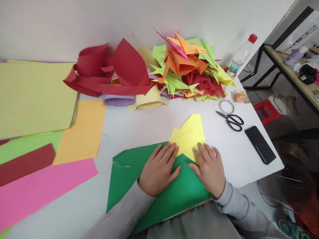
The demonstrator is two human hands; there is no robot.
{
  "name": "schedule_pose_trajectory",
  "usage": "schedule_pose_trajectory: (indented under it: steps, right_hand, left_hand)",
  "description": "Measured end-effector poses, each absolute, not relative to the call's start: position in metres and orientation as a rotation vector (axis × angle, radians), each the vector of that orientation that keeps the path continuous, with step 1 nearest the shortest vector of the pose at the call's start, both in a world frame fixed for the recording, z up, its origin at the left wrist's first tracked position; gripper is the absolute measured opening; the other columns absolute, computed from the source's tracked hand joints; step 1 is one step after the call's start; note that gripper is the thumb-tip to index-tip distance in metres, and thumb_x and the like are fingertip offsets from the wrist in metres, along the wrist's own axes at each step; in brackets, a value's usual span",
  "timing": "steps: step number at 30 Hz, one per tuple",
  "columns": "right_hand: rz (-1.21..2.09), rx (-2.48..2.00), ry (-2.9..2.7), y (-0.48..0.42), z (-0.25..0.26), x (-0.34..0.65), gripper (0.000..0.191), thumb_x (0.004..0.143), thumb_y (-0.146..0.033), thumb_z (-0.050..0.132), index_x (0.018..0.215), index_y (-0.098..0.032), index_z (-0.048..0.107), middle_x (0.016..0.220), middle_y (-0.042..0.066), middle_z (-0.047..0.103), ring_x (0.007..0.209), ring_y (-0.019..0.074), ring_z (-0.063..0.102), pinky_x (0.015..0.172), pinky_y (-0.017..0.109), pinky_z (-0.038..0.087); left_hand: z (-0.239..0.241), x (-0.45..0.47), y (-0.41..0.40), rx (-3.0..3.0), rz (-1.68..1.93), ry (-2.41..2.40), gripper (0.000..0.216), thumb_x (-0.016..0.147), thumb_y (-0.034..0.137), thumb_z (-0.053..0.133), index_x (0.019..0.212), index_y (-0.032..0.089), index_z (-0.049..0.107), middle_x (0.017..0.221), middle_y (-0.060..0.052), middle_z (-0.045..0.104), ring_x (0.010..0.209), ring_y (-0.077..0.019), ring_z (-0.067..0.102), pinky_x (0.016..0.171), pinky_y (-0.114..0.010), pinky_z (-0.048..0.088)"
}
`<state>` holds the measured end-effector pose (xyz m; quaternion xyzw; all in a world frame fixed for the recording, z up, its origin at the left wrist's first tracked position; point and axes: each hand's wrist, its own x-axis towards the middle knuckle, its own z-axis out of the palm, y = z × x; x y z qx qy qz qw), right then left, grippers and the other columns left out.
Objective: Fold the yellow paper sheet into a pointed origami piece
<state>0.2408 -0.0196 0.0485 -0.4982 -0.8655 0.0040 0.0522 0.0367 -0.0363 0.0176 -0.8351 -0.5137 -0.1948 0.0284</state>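
A partly folded sheet of yellow paper (187,134) lies on the white table, its lower part over a large green sheet (129,186). My left hand (159,169) rests flat, fingertips on the yellow paper's lower left edge and palm over the green sheet. On the other side, my right hand (209,166) presses its spread fingers on the yellow paper's lower right edge. Neither hand is closed around anything. The lower edges of the yellow paper meet in a point between my hands, with green showing below.
Folded paper pieces (184,69) are heaped at the back, beside curled red paper (129,66). Coloured sheets (37,99) lie left. To the right are scissors (230,120), a tape roll (226,106), a black phone (260,145), a wrapped snack (240,96) and a plastic bottle (239,58).
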Motion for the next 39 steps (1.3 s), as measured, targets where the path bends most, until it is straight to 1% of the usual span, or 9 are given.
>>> schedule_pose_trajectory:
  steps: [3,7,15,23,25,31,33,36,39]
  right_hand:
    - [0.022,-1.511,-2.604,-0.017,0.053,0.240,0.050,0.096,-0.052,0.044,0.127,-0.016,0.059,0.134,0.013,0.057,0.123,0.0322,0.047,0.105,0.052,0.032]
    - [0.034,-1.483,-2.607,-0.014,0.053,0.228,0.054,0.094,-0.052,0.048,0.137,-0.020,0.051,0.135,0.015,0.055,0.125,0.0332,0.045,0.105,0.052,0.033]
    - [0.042,-1.505,-2.676,-0.016,0.043,0.221,0.057,0.090,-0.053,0.055,0.137,-0.022,0.051,0.143,0.017,0.047,0.129,0.0364,0.041,0.102,0.055,0.036]
    - [-0.013,-1.534,-2.664,-0.017,0.045,0.213,0.057,0.087,-0.051,0.061,0.133,-0.017,0.055,0.138,0.020,0.051,0.127,0.0380,0.043,0.101,0.053,0.037]
    - [-0.019,-1.531,-2.662,-0.016,0.047,0.212,0.055,0.088,-0.049,0.061,0.131,-0.017,0.057,0.136,0.020,0.053,0.125,0.0373,0.045,0.100,0.053,0.039]
    - [-0.013,-1.493,-2.669,-0.013,0.049,0.215,0.053,0.089,-0.050,0.057,0.131,-0.018,0.058,0.135,0.019,0.055,0.123,0.0371,0.047,0.096,0.050,0.042]
    - [-0.019,-1.491,-2.665,-0.013,0.047,0.216,0.055,0.089,-0.051,0.057,0.132,-0.017,0.057,0.135,0.019,0.054,0.124,0.0378,0.046,0.096,0.050,0.042]
    - [-0.022,-1.496,-2.654,-0.014,0.045,0.215,0.055,0.088,-0.051,0.058,0.131,-0.017,0.058,0.135,0.020,0.054,0.124,0.0384,0.045,0.096,0.050,0.042]
    - [-0.023,-1.500,-2.645,-0.015,0.045,0.214,0.056,0.087,-0.051,0.060,0.131,-0.017,0.058,0.135,0.020,0.054,0.125,0.0381,0.045,0.097,0.051,0.042]
  left_hand:
    - [0.018,0.037,-0.036,-2.580,-0.597,-1.574,0.048,0.093,0.036,0.044,0.128,0.007,0.057,0.128,-0.018,0.062,0.121,-0.0321,0.055,0.104,-0.048,0.038]
    - [0.017,0.036,-0.035,-2.576,-0.583,-1.557,0.048,0.093,0.037,0.043,0.127,0.006,0.058,0.129,-0.019,0.061,0.121,-0.0325,0.055,0.103,-0.049,0.038]
    - [0.014,0.034,-0.037,-2.594,-0.585,-1.561,0.046,0.094,0.040,0.044,0.127,0.011,0.059,0.132,-0.019,0.059,0.124,-0.0333,0.052,0.104,-0.051,0.039]
    - [0.016,0.037,-0.040,-2.604,-0.581,-1.621,0.041,0.091,0.035,0.048,0.127,0.021,0.061,0.134,-0.017,0.057,0.127,-0.0331,0.051,0.104,-0.053,0.040]
    - [0.018,0.038,-0.042,-2.553,-0.595,-1.664,0.041,0.091,0.036,0.048,0.125,0.019,0.062,0.133,-0.018,0.058,0.125,-0.0332,0.052,0.105,-0.053,0.039]
    - [0.020,0.037,-0.045,-2.326,-0.593,-1.770,0.055,0.085,0.044,0.052,0.121,0.003,0.060,0.118,-0.027,0.062,0.112,-0.0382,0.058,0.102,-0.055,0.040]
    - [0.019,0.037,-0.045,-2.327,-0.596,-1.771,0.056,0.085,0.043,0.052,0.123,0.002,0.059,0.123,-0.028,0.059,0.119,-0.0399,0.053,0.103,-0.055,0.038]
    - [0.018,0.039,-0.044,-2.417,-0.592,-1.745,0.055,0.088,0.042,0.048,0.129,0.004,0.055,0.134,-0.024,0.055,0.128,-0.0373,0.047,0.109,-0.054,0.032]
    - [0.019,0.040,-0.042,-2.468,-0.562,-1.741,0.056,0.089,0.043,0.045,0.129,0.004,0.056,0.136,-0.023,0.055,0.128,-0.0356,0.048,0.111,-0.053,0.027]
